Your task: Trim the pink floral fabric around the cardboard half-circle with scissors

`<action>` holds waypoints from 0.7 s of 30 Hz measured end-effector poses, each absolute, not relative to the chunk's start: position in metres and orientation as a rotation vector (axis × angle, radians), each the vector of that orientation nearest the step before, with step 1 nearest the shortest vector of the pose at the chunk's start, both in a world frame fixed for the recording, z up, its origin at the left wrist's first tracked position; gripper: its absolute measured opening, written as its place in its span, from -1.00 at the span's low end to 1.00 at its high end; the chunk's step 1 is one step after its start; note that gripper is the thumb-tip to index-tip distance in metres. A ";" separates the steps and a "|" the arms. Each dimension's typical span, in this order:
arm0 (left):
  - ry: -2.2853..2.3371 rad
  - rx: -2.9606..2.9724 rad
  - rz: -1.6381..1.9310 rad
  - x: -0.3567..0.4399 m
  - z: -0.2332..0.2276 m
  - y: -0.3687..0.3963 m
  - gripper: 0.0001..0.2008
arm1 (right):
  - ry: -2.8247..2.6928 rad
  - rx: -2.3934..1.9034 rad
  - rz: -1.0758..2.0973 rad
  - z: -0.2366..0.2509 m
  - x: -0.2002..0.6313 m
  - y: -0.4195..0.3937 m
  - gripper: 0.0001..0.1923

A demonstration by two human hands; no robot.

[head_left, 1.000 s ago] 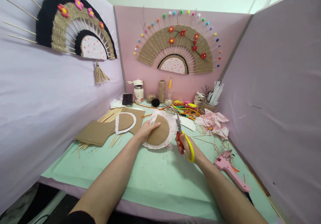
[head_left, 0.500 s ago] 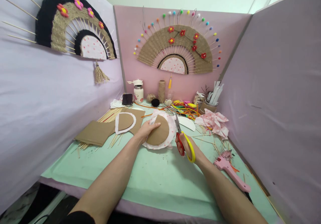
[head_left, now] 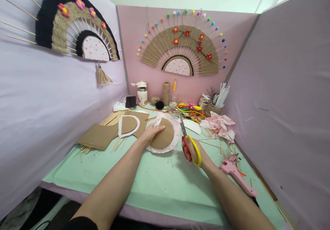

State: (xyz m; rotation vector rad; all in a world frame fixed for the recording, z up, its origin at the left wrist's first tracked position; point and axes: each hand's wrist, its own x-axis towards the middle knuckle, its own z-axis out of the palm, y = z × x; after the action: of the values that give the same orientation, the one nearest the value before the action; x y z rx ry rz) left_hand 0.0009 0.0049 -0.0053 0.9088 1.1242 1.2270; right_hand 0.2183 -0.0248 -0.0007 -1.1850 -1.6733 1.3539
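Note:
My left hand [head_left: 151, 133] grips the left side of a brown cardboard half-disc [head_left: 165, 137], thumb on top. White cloth with pink dots [head_left: 177, 131] juts out around the cardboard as a border. Just right of it, my right hand [head_left: 191, 145] is closed round the red and yellow handles of a pair of scissors [head_left: 183, 128]. The blades point up and away, beside the cloth's right edge; whether they touch it I cannot tell. Farther left lies a second cardboard half-disc [head_left: 129, 124] with a white border.
Brown cardboard sheets [head_left: 98, 136] lie over thin wooden sticks at left. A pink glue gun [head_left: 239, 176] rests at right, near crumpled dotted cloth [head_left: 220, 124]. Along the back stand a white bottle [head_left: 142, 94], a twine spool [head_left: 166, 93] and colourful cords [head_left: 189, 112]. Decorated fans hang on the walls.
My right hand and the scissors have shifted very slightly to the right. My left hand and the cardboard piece look the same.

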 end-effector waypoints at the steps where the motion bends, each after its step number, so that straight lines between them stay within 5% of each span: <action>1: 1.126 0.911 1.224 0.001 -0.005 0.005 -0.52 | -1.669 -1.187 1.358 0.000 0.218 -0.025 -0.35; 21: 1.137 0.949 1.200 0.000 -0.008 0.007 -0.52 | -1.697 -1.194 1.346 0.001 0.218 -0.026 -0.37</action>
State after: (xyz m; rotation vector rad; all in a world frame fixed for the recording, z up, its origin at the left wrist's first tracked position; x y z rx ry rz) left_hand 0.0000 0.0066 -0.0081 0.9494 1.1366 1.1996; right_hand 0.2176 -0.0257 0.0010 -1.1940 -1.6973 1.3457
